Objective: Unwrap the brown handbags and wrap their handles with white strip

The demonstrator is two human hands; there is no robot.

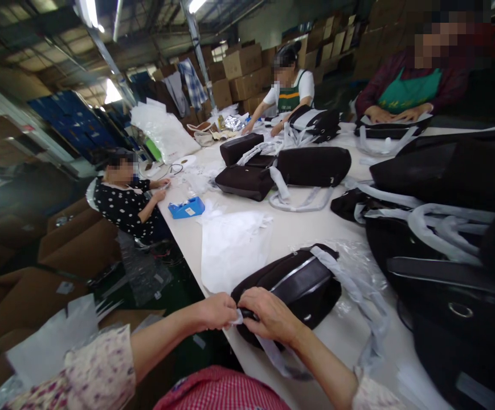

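A black handbag (294,285) lies on its side at the near edge of the white table, its long handles (364,307) wrapped in pale protective material. Both of my hands are at the bag's left end. My left hand (217,311) has its fingers closed in a pinch on a small piece of white wrapping (238,316). Close beside it, my right hand (268,313) rests over the end of the bag, with thumb and fingers bent around its dark edge. White sheets (230,245) lie just beyond the bag.
More black bags with wrapped handles crowd the right side (452,273) and the table's middle (313,166). A blue tape dispenser (186,208) sits at the left edge. Three co-workers (123,199) are around the table. Cardboard boxes (76,239) stand on the floor at left.
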